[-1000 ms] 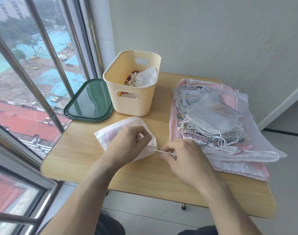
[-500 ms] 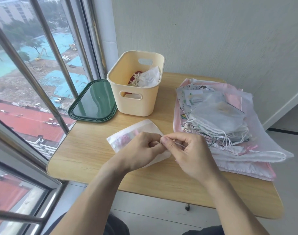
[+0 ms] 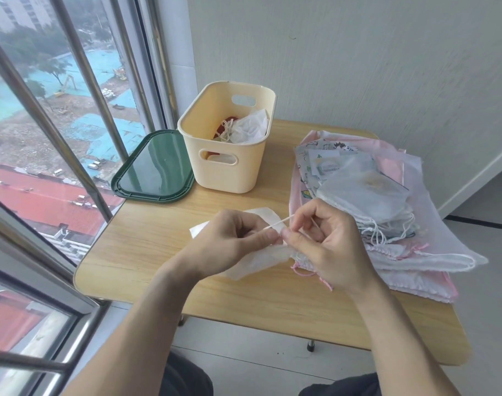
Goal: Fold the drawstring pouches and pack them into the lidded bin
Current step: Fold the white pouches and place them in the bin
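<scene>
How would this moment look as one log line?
left hand: holds white pouch | right hand: pinches drawstring | bin: open, partly filled

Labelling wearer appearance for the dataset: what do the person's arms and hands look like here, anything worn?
Both forearms are bare up to the frame edge, with no sleeves in view. The left hand and right hand wear no gloves, and no rings, watch or wristband show. Fingernails look short and unpainted. Dark clothing shows at the bottom edge, near the lap.
</scene>
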`<action>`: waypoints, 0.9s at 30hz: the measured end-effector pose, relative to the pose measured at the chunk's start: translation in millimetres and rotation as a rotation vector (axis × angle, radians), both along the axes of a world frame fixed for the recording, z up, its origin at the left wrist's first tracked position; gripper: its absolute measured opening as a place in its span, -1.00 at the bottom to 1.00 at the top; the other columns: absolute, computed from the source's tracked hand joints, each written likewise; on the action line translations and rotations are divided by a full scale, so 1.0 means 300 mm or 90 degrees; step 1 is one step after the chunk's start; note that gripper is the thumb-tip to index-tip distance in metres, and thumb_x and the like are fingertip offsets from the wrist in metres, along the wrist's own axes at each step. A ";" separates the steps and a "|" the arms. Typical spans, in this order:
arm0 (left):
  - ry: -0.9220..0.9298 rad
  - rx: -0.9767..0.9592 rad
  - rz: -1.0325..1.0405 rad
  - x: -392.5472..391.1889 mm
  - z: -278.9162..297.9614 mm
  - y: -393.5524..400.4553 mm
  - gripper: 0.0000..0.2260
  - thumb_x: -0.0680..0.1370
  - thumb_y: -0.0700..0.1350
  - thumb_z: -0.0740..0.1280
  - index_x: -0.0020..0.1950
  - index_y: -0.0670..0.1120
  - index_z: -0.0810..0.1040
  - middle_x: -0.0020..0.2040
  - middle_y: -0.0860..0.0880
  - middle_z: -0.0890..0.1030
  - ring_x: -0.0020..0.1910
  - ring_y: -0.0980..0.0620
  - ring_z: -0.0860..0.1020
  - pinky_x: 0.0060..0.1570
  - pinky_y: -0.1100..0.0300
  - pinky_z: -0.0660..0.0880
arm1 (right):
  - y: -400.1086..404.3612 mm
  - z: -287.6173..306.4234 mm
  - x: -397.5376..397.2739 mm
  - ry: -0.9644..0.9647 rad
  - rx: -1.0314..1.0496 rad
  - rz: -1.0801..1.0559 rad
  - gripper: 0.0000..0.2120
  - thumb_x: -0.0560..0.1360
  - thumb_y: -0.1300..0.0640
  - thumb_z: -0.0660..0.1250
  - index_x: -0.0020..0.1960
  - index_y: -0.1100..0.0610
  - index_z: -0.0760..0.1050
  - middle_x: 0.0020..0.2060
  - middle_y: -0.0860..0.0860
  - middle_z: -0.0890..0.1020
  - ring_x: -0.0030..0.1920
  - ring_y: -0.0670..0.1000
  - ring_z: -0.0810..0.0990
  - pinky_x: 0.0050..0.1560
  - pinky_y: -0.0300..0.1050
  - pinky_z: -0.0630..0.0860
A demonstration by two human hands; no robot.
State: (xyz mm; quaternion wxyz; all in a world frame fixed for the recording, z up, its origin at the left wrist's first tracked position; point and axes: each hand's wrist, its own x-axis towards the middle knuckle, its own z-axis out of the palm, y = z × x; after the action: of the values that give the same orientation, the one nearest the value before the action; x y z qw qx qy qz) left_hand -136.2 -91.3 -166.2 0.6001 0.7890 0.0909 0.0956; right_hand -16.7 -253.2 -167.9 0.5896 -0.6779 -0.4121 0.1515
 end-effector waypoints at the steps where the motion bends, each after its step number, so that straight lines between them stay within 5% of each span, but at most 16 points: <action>1: 0.006 -0.027 -0.005 -0.002 0.003 -0.002 -0.80 0.57 0.01 0.40 -0.20 -0.03 0.70 -0.41 -0.05 0.32 -0.44 0.10 0.25 -0.45 0.30 0.18 | -0.004 0.001 0.003 -0.006 -0.010 0.013 -0.89 0.43 0.18 0.45 -0.18 0.00 0.55 -0.27 0.19 0.44 -0.39 0.11 0.43 -0.46 -0.10 0.49; 3: 0.014 -0.081 0.018 -0.001 0.007 -0.005 -0.80 0.57 0.00 0.39 -0.18 -0.05 0.70 -0.42 -0.02 0.37 -0.45 0.09 0.28 -0.45 0.28 0.20 | -0.003 -0.004 0.002 -0.018 -0.036 0.029 -0.94 0.43 0.15 0.43 -0.10 0.06 0.63 -0.29 -0.01 0.41 -0.42 -0.17 0.39 -0.45 -0.31 0.41; 6: 0.037 -0.188 0.051 0.002 0.004 0.008 -0.77 0.51 0.04 0.33 -0.22 -0.06 0.67 -0.42 0.00 0.35 -0.45 0.07 0.27 -0.45 0.23 0.19 | 0.008 -0.027 -0.003 -0.058 -0.079 0.033 -0.86 0.45 0.10 0.43 -0.01 0.08 0.69 -0.30 -0.17 0.45 -0.38 -0.18 0.46 -0.36 -0.34 0.44; 11: 0.086 -0.148 0.004 0.002 -0.001 0.008 -0.71 0.54 0.05 0.29 -0.20 -0.15 0.59 -0.40 0.05 0.25 -0.45 0.10 0.18 -0.46 0.29 0.16 | 0.012 -0.038 -0.011 -0.088 -0.048 0.024 -0.79 0.42 0.16 0.54 0.05 0.06 0.71 -0.26 -0.06 0.45 -0.40 -0.18 0.48 -0.33 -0.36 0.41; 16: 0.122 -0.096 0.013 0.000 0.011 -0.004 -0.70 0.63 -0.03 0.30 -0.25 -0.15 0.56 -0.44 0.10 0.27 -0.45 0.14 0.21 -0.44 0.34 0.19 | 0.024 -0.050 -0.019 -0.206 -0.040 -0.034 -0.92 0.40 0.19 0.58 -0.14 0.06 0.74 -0.37 -0.11 0.47 -0.44 -0.08 0.42 -0.40 -0.32 0.30; 22: 0.176 -0.026 0.019 0.005 0.005 -0.016 -0.68 0.64 -0.09 0.29 -0.32 -0.10 0.57 -0.47 0.10 0.34 -0.44 0.12 0.25 -0.42 0.30 0.21 | 0.025 -0.063 -0.028 -0.229 -0.056 -0.018 -0.90 0.37 -0.02 0.45 -0.21 -0.04 0.72 -0.36 -0.09 0.50 -0.39 0.06 0.50 -0.42 0.03 0.45; 27: 0.211 0.070 0.041 0.008 -0.009 -0.034 -0.64 0.59 -0.11 0.30 -0.42 -0.03 0.48 -0.49 0.14 0.40 -0.44 0.13 0.30 -0.41 0.28 0.25 | 0.042 -0.087 -0.045 -0.238 -0.089 -0.023 -0.84 0.31 -0.03 0.42 -0.34 0.06 0.63 -0.36 -0.05 0.52 -0.36 -0.01 0.51 -0.39 0.02 0.51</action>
State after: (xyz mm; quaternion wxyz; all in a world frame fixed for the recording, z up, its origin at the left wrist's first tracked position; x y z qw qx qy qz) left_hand -133.7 -101.5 -168.9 0.5293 0.8224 0.2084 -0.0119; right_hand -30.3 -240.7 -194.0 0.4574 -0.7406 -0.4906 0.0406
